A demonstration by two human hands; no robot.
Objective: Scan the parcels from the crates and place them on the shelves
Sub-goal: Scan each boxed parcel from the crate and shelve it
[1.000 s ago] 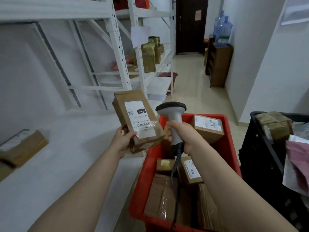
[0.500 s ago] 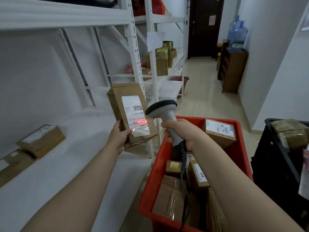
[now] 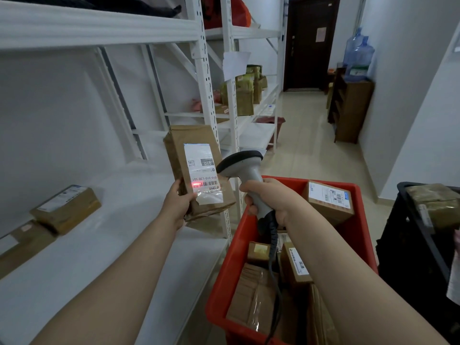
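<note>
My left hand (image 3: 178, 206) grips the lower edge of a brown cardboard parcel (image 3: 193, 145) with a white label, held upright over the white shelf (image 3: 82, 265). A red scan light glows on the label's barcode. My right hand (image 3: 271, 200) holds a grey handheld scanner (image 3: 242, 165) by its handle, with its head aimed at the label. Its dark cable drops into the red crate (image 3: 361, 235) below, which holds several brown parcels. Two brown parcels (image 3: 67, 207) lie at the left of the shelf.
A black crate (image 3: 408, 245) with more parcels stands at the right. White shelf uprights (image 3: 206, 78) rise just behind the held parcel, with further parcels (image 3: 245, 98) on the far shelves. A wooden cabinet (image 3: 351, 108) carrying water bottles lines the corridor, and a dark door closes its end.
The parcel has been raised and turned more upright toward the scanner. The red scan light, absent one second ago, now falls on the barcode. The view shifted left.
</note>
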